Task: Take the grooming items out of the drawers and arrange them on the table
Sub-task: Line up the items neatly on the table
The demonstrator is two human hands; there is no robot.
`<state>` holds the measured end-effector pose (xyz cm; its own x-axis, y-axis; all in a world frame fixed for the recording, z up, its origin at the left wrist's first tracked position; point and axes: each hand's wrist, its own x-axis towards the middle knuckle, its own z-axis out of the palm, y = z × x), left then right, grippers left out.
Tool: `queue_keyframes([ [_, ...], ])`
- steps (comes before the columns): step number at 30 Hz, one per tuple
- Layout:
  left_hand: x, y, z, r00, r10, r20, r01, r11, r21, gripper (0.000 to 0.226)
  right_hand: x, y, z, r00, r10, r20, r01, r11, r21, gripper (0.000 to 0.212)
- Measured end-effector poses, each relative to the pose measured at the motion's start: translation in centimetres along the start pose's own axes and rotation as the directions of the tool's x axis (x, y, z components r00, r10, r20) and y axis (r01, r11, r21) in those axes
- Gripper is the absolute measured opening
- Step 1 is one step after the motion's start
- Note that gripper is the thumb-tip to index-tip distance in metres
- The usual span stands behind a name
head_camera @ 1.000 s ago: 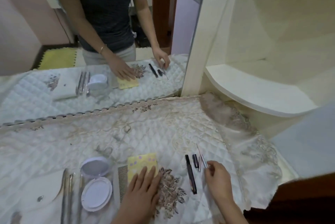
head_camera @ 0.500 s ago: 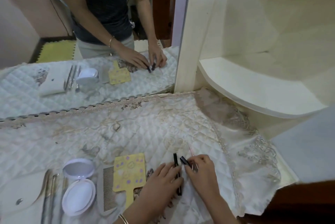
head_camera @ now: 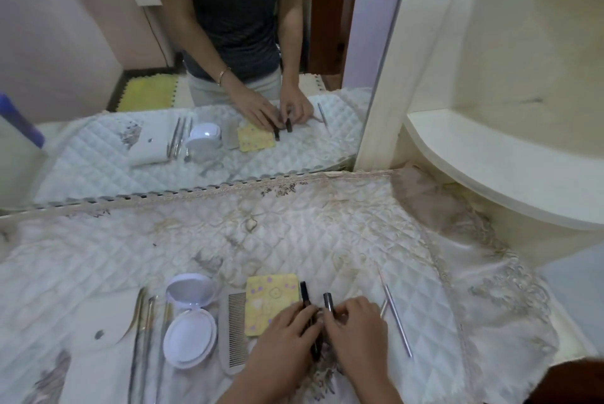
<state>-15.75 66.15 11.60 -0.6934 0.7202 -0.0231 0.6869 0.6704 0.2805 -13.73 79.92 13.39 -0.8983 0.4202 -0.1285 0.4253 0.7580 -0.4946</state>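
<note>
On the quilted table cover (head_camera: 294, 233) my left hand (head_camera: 284, 341) rests its fingertips on a long black pencil (head_camera: 305, 293) lying beside a yellow patterned card (head_camera: 269, 295). Just to the right, my right hand (head_camera: 356, 328) pinches a short dark tube (head_camera: 328, 301) with curled fingers. A thin metal stick (head_camera: 397, 322) lies free to the right of that hand. To the left are a grey comb (head_camera: 237, 328), an open white compact (head_camera: 191, 315) and long metal tools (head_camera: 143, 322).
A white pouch (head_camera: 94, 328) lies at the far left. A mirror (head_camera: 196, 76) stands along the back of the table and reflects a person and the items. A curved cream shelf (head_camera: 490, 171) juts out at the right. The lace edge (head_camera: 510, 299) hangs over the table's right side.
My left hand left the yellow card and came onto the black pencil. My right hand let go of the thin sticks, which now lie to its right, and took the short tube.
</note>
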Motion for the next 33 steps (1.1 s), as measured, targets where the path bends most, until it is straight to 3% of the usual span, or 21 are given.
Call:
queue_keyframes([
  [5,-0.9,0.0,-0.4,1.000,-0.005,0.002,0.005,1.000,-0.020,0.043,-0.8,-0.1,0.6,1.000,-0.024,-0.013,0.023,0.998,-0.059,0.021],
  [8,-1.0,0.1,-0.5,1.000,-0.030,-0.003,0.030,0.999,0.035,0.043,-0.8,0.5,-0.5,0.994,-0.010,-0.111,0.016,0.998,0.052,0.021],
  [10,-0.6,0.4,-0.5,0.998,-0.025,-0.054,0.028,0.999,0.043,0.043,-0.4,1.9,-1.9,0.980,0.107,-0.167,-0.084,0.987,0.139,0.015],
  [14,2.2,2.9,-0.2,0.988,0.048,-0.147,-0.049,0.999,0.001,0.030,0.4,5.7,-4.1,0.964,0.259,-0.067,-0.246,0.956,0.158,0.026],
  [16,4.4,5.0,-0.1,0.996,0.048,-0.072,-0.050,0.998,-0.029,0.022,0.2,6.2,-4.5,0.971,0.238,0.010,-0.237,0.959,0.156,0.020],
  [18,6.8,7.1,-0.2,1.000,0.008,0.004,-0.008,0.997,-0.082,0.016,0.3,6.6,-4.4,0.978,0.210,0.019,-0.210,0.964,0.166,0.013],
  [20,8.8,8.1,-0.4,0.988,-0.157,0.015,0.157,0.974,-0.161,0.017,0.6,7.2,-4.3,0.979,0.204,0.015,-0.204,0.965,0.163,0.012],
  [21,9.6,8.6,-0.8,0.963,-0.247,0.108,0.262,0.951,-0.167,0.020,0.8,7.4,-4.4,0.978,0.207,-0.002,-0.204,0.965,0.168,0.012],
  [24,10.6,9.1,-0.3,0.908,-0.300,0.293,0.358,0.919,-0.166,0.032,1.1,7.7,-5.1,0.977,0.211,-0.038,-0.199,0.957,0.213,0.020],
  [29,9.1,8.4,-1.2,0.894,-0.350,0.280,0.419,0.874,-0.244,0.035,0.3,6.8,-5.0,0.986,0.165,0.028,-0.166,0.950,0.266,0.017],
  [33,6.5,6.4,-1.9,0.868,-0.443,0.226,0.490,0.839,-0.238,0.017,-0.4,4.6,-3.9,0.987,0.103,0.120,-0.134,0.950,0.283,0.014],
])
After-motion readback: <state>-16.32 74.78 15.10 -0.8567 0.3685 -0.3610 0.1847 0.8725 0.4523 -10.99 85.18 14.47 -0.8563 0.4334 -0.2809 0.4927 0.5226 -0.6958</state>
